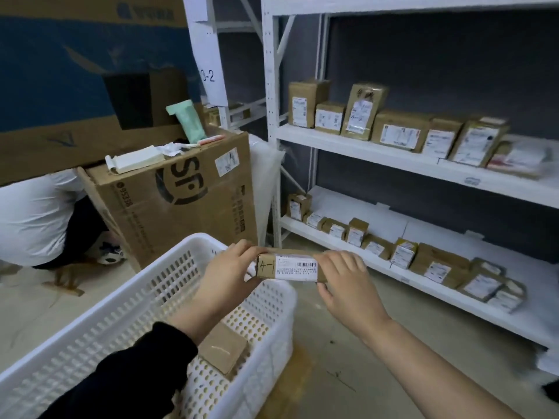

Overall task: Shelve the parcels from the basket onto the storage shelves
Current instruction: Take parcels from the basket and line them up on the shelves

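A small brown parcel [290,267] with a white barcode label and "4-1" handwritten on it is held level between both hands, above the far right corner of the white plastic basket [127,322]. My left hand [227,273] grips its left end; my right hand [341,276] grips its right end. One more brown parcel [222,347] lies inside the basket, partly hidden by my left forearm. The white storage shelves [363,146] stand to the right, with rows of labelled brown parcels on the middle shelf and the lower shelf [453,300].
A large cardboard box [181,201] with small items on top stands behind the basket on the left. A person in a white top [33,216] crouches at far left. A bigger blue-and-brown carton [75,86] leans above. Bare concrete floor lies between basket and shelves.
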